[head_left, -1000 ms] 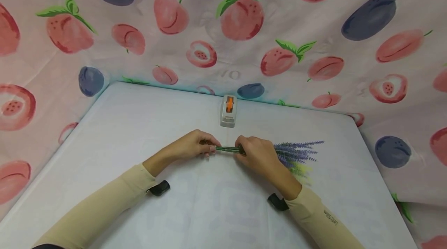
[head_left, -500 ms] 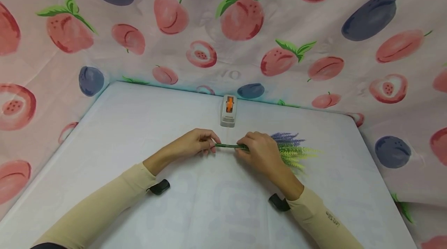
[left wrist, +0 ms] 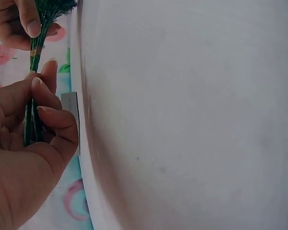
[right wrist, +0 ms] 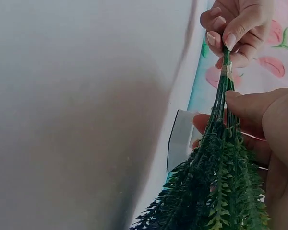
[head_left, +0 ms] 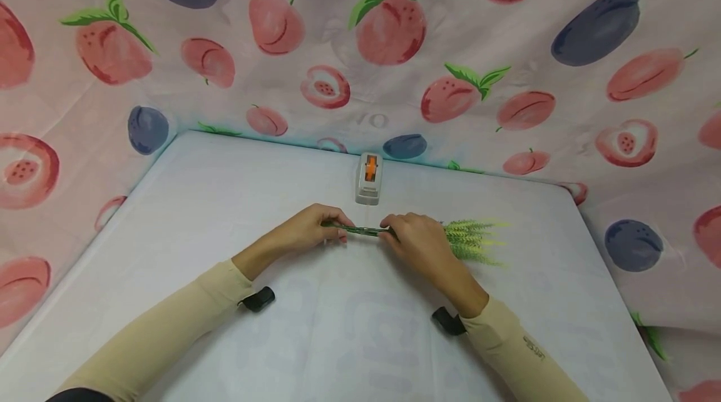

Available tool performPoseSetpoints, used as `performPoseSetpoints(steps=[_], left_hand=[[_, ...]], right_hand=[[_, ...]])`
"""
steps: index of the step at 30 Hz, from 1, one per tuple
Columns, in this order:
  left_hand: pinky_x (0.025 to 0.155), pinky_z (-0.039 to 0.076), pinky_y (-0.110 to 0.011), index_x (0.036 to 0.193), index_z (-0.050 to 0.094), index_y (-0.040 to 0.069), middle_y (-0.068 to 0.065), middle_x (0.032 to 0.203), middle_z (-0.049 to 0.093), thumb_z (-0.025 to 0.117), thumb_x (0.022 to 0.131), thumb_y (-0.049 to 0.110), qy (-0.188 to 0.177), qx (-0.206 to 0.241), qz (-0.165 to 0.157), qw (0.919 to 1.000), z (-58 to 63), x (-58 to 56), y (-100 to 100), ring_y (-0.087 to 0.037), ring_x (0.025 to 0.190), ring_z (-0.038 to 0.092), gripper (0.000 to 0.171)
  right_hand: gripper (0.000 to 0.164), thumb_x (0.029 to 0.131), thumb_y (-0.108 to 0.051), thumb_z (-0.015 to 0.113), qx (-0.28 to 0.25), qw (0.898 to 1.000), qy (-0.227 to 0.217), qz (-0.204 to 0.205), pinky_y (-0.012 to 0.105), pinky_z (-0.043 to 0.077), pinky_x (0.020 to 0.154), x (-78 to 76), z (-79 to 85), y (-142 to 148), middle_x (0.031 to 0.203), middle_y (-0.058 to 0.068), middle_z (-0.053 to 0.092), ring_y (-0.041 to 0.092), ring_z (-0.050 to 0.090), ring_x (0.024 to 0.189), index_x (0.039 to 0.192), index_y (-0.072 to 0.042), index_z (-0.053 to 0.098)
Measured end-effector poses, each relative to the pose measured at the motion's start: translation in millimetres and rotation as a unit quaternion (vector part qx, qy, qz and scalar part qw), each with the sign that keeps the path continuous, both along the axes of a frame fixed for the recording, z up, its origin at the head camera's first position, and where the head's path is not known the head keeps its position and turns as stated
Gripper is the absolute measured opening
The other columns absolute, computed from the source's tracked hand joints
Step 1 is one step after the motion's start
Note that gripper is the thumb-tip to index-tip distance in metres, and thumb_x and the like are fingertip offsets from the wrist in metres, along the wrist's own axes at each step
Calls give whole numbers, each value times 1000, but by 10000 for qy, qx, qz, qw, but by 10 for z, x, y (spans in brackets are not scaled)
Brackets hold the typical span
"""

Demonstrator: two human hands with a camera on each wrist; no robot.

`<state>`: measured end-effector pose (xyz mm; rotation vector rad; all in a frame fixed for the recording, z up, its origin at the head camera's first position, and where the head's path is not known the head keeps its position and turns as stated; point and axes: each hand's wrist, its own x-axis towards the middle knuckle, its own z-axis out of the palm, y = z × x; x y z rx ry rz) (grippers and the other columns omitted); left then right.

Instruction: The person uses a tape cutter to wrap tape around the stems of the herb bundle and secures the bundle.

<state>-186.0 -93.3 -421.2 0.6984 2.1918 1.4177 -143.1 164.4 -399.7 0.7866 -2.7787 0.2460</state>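
A bunch of artificial lavender lies sideways just above the table, its yellow-green sprigs showing and its tips toward the right. My left hand pinches the green stems between thumb and fingers near their cut ends, which poke into the palm in the left wrist view. Higher up, just below the sprigs, my right hand holds the stems with thumb and fingers. Between the two hands, a band of tan tape wraps the stems. Darker sprigs show beside the green ones in the right wrist view.
Straight beyond the hands, a grey tape dispenser with an orange reel stands by the back edge of the white table. A fruit-print cloth hangs behind and at the sides.
The bunch has been turned about its length: purple sprigs faced up before, yellow-green ones do now. Both hands have shifted slightly toward the back, keeping their hold.
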Motion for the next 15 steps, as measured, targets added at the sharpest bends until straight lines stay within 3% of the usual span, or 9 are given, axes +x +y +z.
performPoseSetpoints(steps=[7,15], left_hand=[[66,48,-26,115,73,6,-10,93,76,60,101,5,-134,14,27,9999,-15,-18,16,-22,79,60,20],[65,47,-27,117,72,4,-9,91,75,59,103,10,-214,-42,91,9997,0,4,26,-22,78,59,20]], right_hand=[[23,82,-26,87,255,9994,240,3,36,51,59,-39,-67,-19,80,-2,70,16,63,66,96,-15,72],[22,83,-27,86,204,9990,389,36,35,51,60,-55,-82,-10,80,-2,68,16,61,67,95,-15,73]])
